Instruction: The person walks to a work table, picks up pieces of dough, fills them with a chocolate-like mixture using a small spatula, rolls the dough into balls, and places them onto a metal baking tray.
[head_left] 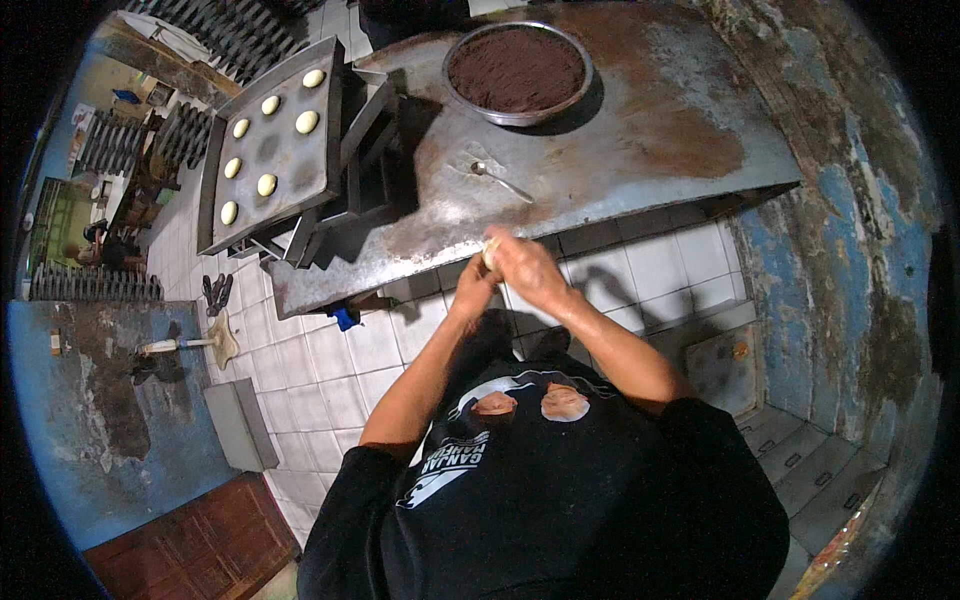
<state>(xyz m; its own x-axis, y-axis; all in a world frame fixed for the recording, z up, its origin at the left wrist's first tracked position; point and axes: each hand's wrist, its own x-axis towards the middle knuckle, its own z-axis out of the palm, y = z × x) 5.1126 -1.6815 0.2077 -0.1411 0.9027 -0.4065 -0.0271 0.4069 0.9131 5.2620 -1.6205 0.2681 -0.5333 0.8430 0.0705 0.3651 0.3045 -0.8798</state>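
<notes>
Just in front of the metal table's near edge, my left hand [477, 283] and my right hand [532, 271] are pressed together around a pale piece of dough [490, 255], mostly hidden by my fingers. Beyond them on the table [640, 155] lie a metal spoon [505, 182] and a small smudged pale patch beside it. A round steel bowl [518, 70] full of dark brown crumbly filling stands at the back. To the left, a baking tray [275, 150] with several pale dough balls [307, 122] rests tilted on a stack of other trays.
A weathered wall [840, 250] runs along the right. White floor tiles [380, 390] show below the table. At the left are a blue worn panel [120, 400], a brown wooden board [190, 530] and stacks of dark racks [100, 284]. A dark figure [410, 15] shows at the top edge.
</notes>
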